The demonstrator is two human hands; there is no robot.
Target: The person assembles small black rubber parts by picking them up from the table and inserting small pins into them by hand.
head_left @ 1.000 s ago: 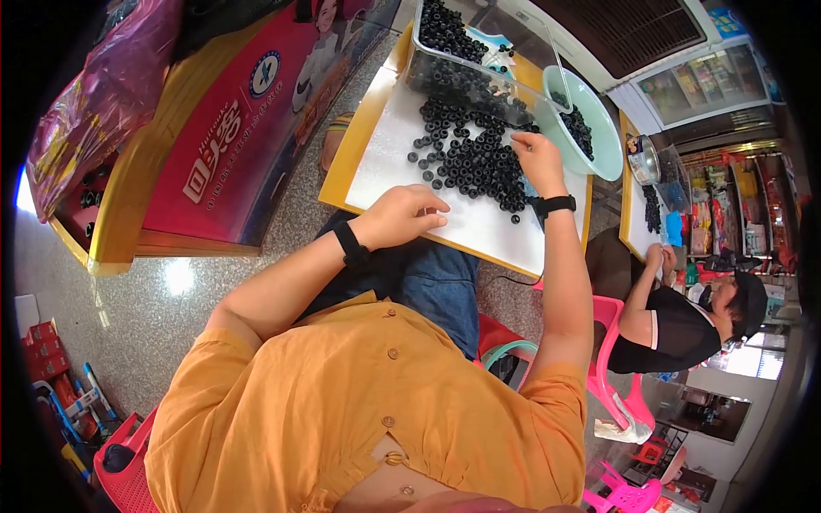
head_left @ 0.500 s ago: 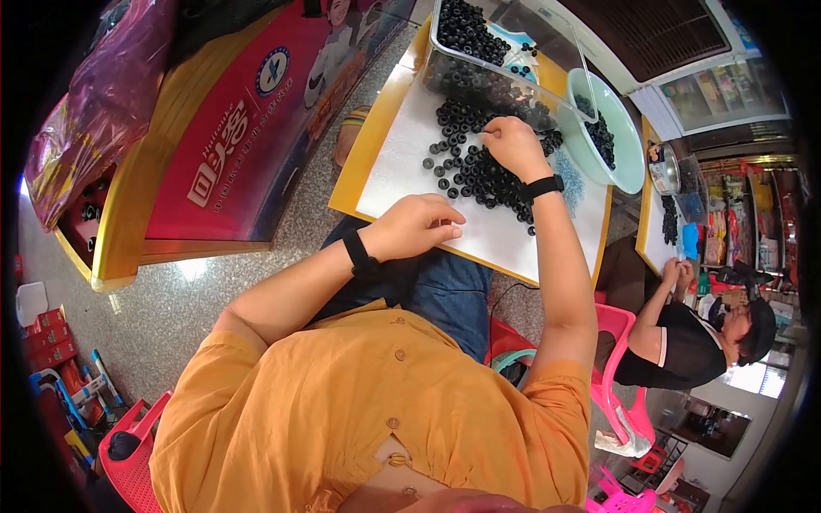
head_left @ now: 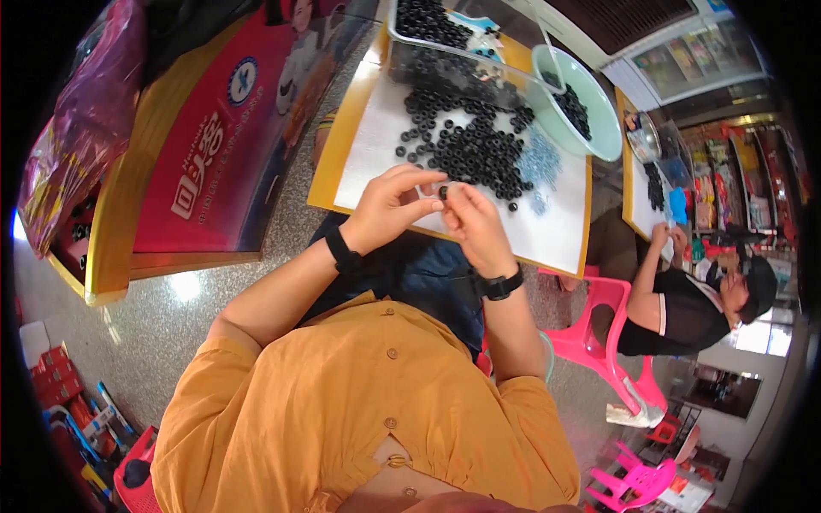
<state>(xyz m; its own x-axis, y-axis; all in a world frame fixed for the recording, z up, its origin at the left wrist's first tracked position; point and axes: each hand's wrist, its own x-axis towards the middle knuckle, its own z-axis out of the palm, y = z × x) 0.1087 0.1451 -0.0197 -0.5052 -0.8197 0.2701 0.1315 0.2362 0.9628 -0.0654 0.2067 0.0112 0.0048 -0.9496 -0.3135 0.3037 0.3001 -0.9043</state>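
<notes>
My left hand (head_left: 395, 208) and my right hand (head_left: 479, 229) meet over the table's near edge. A small black ring (head_left: 444, 192) shows between their fingertips. My right thumb and forefinger pinch it, while my left forefinger and thumb curve around its other side. Whether anything smaller sits in my left fingers is too fine to make out. Just beyond my hands, many matching black rings (head_left: 475, 154) lie heaped on the white-topped table (head_left: 368, 145) with yellow edges. Right of that heap is a scatter of tiny light-blue pieces (head_left: 540, 162).
At the table's far side a clear plastic bin (head_left: 462, 73) holds more black rings, with a pale green basin (head_left: 603, 128) beside it. A red-panelled counter (head_left: 201, 162) stands left. Another person (head_left: 684, 312) works at a second table on the right, near a pink chair (head_left: 590, 321).
My right hand has come back from the heap toward my body, and a black ring now shows at its fingertips. My left hand has risen slightly to meet it.
</notes>
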